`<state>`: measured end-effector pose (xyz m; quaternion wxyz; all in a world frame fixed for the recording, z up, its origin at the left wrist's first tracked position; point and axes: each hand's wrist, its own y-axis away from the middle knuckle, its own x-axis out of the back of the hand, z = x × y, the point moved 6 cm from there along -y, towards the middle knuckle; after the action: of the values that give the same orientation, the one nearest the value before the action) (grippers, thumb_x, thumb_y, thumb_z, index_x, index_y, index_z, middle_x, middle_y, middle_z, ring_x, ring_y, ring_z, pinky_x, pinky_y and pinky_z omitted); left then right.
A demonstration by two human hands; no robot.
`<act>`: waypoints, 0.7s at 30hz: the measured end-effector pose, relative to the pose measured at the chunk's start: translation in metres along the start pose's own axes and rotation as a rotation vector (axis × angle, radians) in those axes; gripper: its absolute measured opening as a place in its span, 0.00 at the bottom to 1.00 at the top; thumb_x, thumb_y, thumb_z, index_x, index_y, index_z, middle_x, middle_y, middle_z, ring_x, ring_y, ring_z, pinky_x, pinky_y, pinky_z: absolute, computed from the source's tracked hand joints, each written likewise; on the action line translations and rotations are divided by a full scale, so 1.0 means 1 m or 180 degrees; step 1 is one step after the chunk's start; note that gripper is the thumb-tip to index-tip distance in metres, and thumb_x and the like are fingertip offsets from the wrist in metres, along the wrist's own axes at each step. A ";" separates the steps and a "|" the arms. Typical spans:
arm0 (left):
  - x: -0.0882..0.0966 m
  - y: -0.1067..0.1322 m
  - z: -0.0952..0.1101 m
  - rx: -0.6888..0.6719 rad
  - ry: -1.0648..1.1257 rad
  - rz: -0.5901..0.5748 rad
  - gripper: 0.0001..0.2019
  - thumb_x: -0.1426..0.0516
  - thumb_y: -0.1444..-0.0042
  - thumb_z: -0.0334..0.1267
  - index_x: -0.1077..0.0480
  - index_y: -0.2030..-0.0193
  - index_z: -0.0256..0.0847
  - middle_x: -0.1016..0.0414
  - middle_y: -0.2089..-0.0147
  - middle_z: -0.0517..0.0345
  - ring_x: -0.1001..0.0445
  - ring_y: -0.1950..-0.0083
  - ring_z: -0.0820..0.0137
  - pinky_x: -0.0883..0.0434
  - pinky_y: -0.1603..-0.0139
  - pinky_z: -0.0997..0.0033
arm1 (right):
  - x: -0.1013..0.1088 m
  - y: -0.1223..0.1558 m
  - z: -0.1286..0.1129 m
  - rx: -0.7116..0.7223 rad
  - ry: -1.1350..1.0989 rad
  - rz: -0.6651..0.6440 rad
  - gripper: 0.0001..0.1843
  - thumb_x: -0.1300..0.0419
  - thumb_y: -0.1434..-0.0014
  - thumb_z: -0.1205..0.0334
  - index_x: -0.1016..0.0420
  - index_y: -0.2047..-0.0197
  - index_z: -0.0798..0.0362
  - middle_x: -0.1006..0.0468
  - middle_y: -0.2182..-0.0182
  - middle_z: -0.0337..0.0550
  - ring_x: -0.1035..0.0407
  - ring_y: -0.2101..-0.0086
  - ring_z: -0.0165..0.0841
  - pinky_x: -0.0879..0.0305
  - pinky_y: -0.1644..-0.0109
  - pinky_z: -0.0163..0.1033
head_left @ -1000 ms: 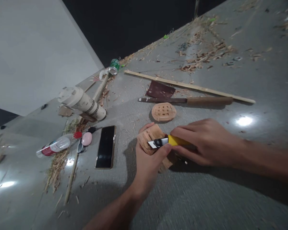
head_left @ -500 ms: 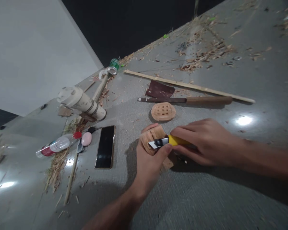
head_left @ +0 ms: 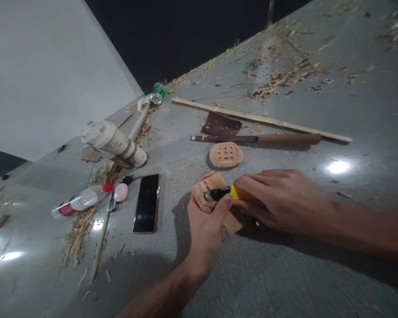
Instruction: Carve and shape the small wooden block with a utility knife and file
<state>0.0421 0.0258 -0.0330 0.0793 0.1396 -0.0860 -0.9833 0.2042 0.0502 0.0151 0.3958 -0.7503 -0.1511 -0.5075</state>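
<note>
My left hand [head_left: 205, 225] is closed around a small woven bamboo piece [head_left: 208, 191] held just above the grey floor, thumb pressed against the knife's black tip. My right hand [head_left: 281, 198] grips a yellow utility knife [head_left: 234, 192] whose blade end lies across the top of that piece. A second round woven disc [head_left: 226, 154] rests on the floor just beyond my hands.
A wooden-handled blade [head_left: 258, 138], a dark sandpaper sheet [head_left: 220, 124] and a long bamboo strip [head_left: 262, 119] lie behind the disc. To the left are a black phone [head_left: 147, 202], a paper cup [head_left: 114, 142], a plastic bottle [head_left: 79, 201], a green can [head_left: 158, 92] and scattered shavings.
The knife has slid slightly left across the woven piece, its blade end now more covered by my left thumb. Both hands stay in nearly the same place.
</note>
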 end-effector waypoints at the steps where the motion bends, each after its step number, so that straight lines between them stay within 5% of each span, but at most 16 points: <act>1: 0.000 0.000 0.000 0.0003 -0.0001 0.0011 0.30 0.23 0.44 0.49 0.23 0.37 0.49 0.18 0.44 0.55 0.18 0.48 0.66 0.19 0.46 0.68 | 0.000 -0.001 0.000 0.0004 0.0002 -0.0009 0.17 0.48 0.19 0.53 0.29 0.60 0.51 0.19 0.70 0.42 0.30 0.73 0.34 0.49 0.67 0.44; 15: -0.001 -0.006 -0.001 -0.0082 -0.0046 -0.0435 0.28 0.22 0.45 0.46 0.21 0.39 0.51 0.21 0.41 0.56 0.22 0.49 0.68 0.20 0.46 0.71 | 0.008 -0.005 0.017 0.0358 -0.0397 -0.0170 0.17 0.48 0.20 0.49 0.29 0.59 0.49 0.28 0.73 0.38 0.36 0.74 0.33 0.54 0.66 0.42; 21: -0.005 -0.006 0.001 0.0020 -0.0003 -0.0615 0.29 0.22 0.45 0.48 0.22 0.39 0.50 0.22 0.49 0.57 0.22 0.53 0.68 0.20 0.51 0.72 | 0.008 -0.004 0.019 0.0365 -0.0467 -0.0301 0.18 0.49 0.20 0.48 0.29 0.58 0.49 0.27 0.72 0.38 0.36 0.73 0.34 0.54 0.66 0.43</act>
<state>0.0460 0.0323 -0.0316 -0.0164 0.1469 -0.0752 -0.9861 0.2174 0.0656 0.0208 0.4015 -0.7536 -0.2438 -0.4598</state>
